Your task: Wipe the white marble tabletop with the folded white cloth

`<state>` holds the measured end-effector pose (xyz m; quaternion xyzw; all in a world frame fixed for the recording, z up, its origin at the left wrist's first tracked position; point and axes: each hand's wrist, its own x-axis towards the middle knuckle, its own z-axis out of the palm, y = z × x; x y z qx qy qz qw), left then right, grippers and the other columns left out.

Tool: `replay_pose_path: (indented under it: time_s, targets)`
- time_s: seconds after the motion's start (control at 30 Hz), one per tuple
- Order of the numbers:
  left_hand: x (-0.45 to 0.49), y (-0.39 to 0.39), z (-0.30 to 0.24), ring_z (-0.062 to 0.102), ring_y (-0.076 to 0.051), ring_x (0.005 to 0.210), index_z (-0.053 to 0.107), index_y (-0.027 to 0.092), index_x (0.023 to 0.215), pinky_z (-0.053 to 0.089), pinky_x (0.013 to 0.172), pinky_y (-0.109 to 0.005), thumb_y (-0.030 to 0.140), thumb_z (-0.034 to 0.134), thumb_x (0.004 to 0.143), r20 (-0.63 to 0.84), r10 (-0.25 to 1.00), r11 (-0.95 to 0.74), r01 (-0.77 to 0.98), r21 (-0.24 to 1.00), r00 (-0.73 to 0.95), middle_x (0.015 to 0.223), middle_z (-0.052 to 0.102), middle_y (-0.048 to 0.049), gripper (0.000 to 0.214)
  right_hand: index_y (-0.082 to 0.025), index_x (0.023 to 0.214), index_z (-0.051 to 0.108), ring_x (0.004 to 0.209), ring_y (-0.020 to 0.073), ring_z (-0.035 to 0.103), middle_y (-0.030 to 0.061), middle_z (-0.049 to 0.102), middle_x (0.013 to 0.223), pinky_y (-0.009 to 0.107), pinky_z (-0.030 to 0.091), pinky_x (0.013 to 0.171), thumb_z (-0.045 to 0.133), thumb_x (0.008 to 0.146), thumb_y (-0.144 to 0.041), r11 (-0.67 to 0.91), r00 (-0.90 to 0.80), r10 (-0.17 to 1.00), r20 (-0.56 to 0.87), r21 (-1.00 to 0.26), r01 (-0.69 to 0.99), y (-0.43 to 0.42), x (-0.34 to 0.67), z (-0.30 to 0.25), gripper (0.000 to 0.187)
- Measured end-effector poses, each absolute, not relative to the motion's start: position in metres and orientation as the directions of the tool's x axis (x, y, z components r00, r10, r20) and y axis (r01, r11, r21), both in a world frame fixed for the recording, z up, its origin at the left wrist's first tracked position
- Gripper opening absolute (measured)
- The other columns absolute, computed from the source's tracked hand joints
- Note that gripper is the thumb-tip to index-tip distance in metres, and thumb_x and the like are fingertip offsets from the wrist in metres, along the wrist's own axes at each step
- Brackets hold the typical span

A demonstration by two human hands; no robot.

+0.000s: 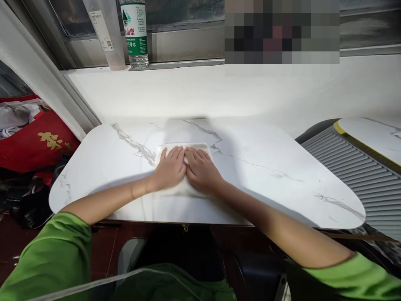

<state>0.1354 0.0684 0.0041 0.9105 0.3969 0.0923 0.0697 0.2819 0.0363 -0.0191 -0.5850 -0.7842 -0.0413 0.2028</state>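
Observation:
A white cloth (pixel 200 190), roughly square, lies flat on the white marble-patterned tabletop (pixel 266 146). My left hand (pixel 171 167) rests palm down on its left half, fingers stretched forward and slightly apart. Beside it, my right hand (pixel 202 170) is laid palm down on the cloth too, and the two hands touch along their inner edges. Neither hand has its fingers wrapped round the cloth. The palms hide the middle of the cloth, while its far edge shows just past my fingertips.
On the window ledge stand a green-labelled water bottle (pixel 137 37) and a translucent tall container (pixel 109 37). At left sits a red bag (pixel 34 138) with white items. A grey ribbed piece of furniture (pixel 351 167) adjoins the table's right side. A white wall (pixel 175 94) rises behind the table.

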Motion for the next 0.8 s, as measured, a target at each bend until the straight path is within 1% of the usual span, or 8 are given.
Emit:
replay_pose_path:
  time_s: [0.1,0.2,0.3,0.4,0.47,0.6,0.7,0.8]
  targets:
    - [0.15,0.118,0.003,0.034,-0.023,0.146,0.04,0.01,0.145,0.018,0.122,-0.048,0.017,0.026,0.097,0.137,0.742,-0.67,0.715,0.201,0.657,0.155,0.042,-0.0141,0.051,-0.008,0.122,0.057,0.121,0.032,0.054,0.0206,0.063,0.128,0.046,0.038,0.107,0.036,0.087,-0.017,0.287,-0.199,0.91,0.364,-0.206,0.936,0.087,0.293,-0.02,0.041]
    - [0.165,0.164,0.002,0.036,-0.021,0.143,0.043,0.012,0.142,0.019,0.122,-0.046,0.016,0.027,0.096,0.16,0.745,-0.666,0.707,0.238,0.648,0.152,0.045,-0.0122,0.048,-0.01,0.118,0.058,0.115,0.0327,0.055,0.0197,0.065,0.121,0.047,0.039,0.104,0.037,0.086,-0.016,0.235,-0.133,0.917,0.377,-0.237,0.943,0.132,0.303,-0.021,0.039]
    - [0.177,0.195,0.003,0.039,-0.02,0.141,0.048,0.015,0.137,0.02,0.121,-0.045,0.015,0.029,0.095,0.174,0.761,-0.647,0.706,0.288,0.625,0.148,0.05,-0.0092,0.046,-0.012,0.117,0.058,0.113,0.0325,0.055,0.0181,0.066,0.118,0.047,0.039,0.104,0.038,0.086,-0.016,0.186,-0.074,0.924,0.374,-0.274,0.944,0.166,0.311,-0.02,0.037]
    - [0.184,0.211,0.002,0.04,-0.019,0.14,0.05,0.017,0.133,0.02,0.121,-0.044,0.015,0.027,0.096,0.185,0.778,-0.626,0.715,0.312,0.6,0.146,0.053,-0.0079,0.044,-0.012,0.118,0.058,0.114,0.0308,0.055,0.0166,0.066,0.12,0.046,0.038,0.106,0.038,0.086,-0.015,0.18,-0.064,0.933,0.354,-0.303,0.936,0.183,0.316,-0.018,0.038]
    - [0.185,0.213,0.0,0.039,-0.019,0.14,0.05,0.016,0.134,0.02,0.121,-0.044,0.016,0.027,0.096,0.192,0.782,-0.622,0.721,0.307,0.593,0.147,0.052,-0.0081,0.044,-0.011,0.119,0.058,0.116,0.0303,0.055,0.0171,0.066,0.122,0.045,0.037,0.107,0.038,0.086,-0.016,0.172,-0.06,0.937,0.345,-0.305,0.937,0.185,0.317,-0.017,0.039]
    - [0.182,0.202,-0.001,0.035,-0.02,0.144,0.046,0.013,0.139,0.018,0.122,-0.045,0.017,0.026,0.098,0.176,0.79,-0.612,0.738,0.285,0.587,0.153,0.045,-0.0097,0.046,-0.01,0.12,0.059,0.116,0.0303,0.055,0.0179,0.065,0.124,0.045,0.036,0.107,0.037,0.088,-0.018,0.182,-0.07,0.932,0.355,-0.293,0.938,0.173,0.316,-0.017,0.04]
    - [0.177,0.18,0.001,0.034,-0.02,0.145,0.044,0.013,0.141,0.017,0.122,-0.045,0.017,0.026,0.098,0.172,0.792,-0.61,0.748,0.263,0.586,0.154,0.043,-0.0106,0.047,-0.01,0.124,0.058,0.119,0.0303,0.054,0.0174,0.064,0.127,0.046,0.036,0.107,0.036,0.088,-0.018,0.206,-0.098,0.927,0.363,-0.273,0.94,0.152,0.314,-0.018,0.042]
    - [0.171,0.144,0.003,0.034,-0.021,0.145,0.042,0.012,0.143,0.017,0.122,-0.045,0.018,0.027,0.098,0.172,0.765,-0.644,0.73,0.229,0.621,0.154,0.043,-0.0118,0.048,-0.005,0.131,0.054,0.126,0.0303,0.051,0.0191,0.06,0.135,0.046,0.035,0.11,0.034,0.09,-0.02,0.212,-0.123,0.928,0.352,-0.228,0.95,0.115,0.312,-0.019,0.047]
